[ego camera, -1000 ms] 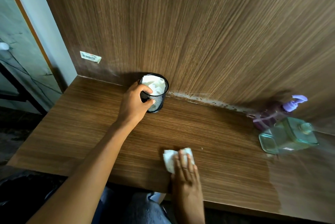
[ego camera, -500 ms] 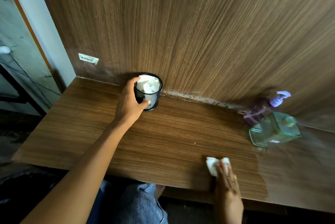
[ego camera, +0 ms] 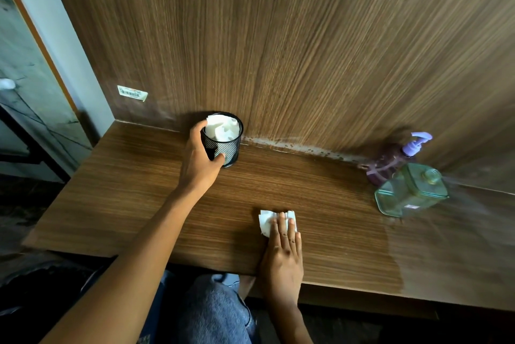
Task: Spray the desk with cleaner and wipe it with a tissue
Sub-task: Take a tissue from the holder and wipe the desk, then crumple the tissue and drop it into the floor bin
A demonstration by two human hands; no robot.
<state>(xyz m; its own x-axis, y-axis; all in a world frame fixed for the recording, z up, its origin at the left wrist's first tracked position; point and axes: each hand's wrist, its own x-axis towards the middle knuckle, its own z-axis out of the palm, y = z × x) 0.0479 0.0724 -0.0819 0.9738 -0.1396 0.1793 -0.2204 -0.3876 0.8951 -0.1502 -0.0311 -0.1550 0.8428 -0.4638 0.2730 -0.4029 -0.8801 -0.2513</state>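
My right hand (ego camera: 282, 254) lies flat on a folded white tissue (ego camera: 266, 222), pressing it onto the brown wooden desk (ego camera: 131, 204) near the front edge. At the back of the desk my left hand (ego camera: 199, 162) wraps around a black mesh cup (ego camera: 227, 145) stuffed with white tissues. A purple spray bottle (ego camera: 390, 161) with a lilac nozzle stands at the back right against the wall.
A clear green square jar (ego camera: 411, 190) with a lid stands just in front of the spray bottle. A wooden wall panel (ego camera: 278, 37) rises behind the desk. The desk's right part looks dull and greyish. My knee in jeans (ego camera: 214, 313) is under the front edge.
My right hand slid the tissue to the right along the front edge, then back left and a little farther onto the desk. My left hand kept its hold on the mesh cup.
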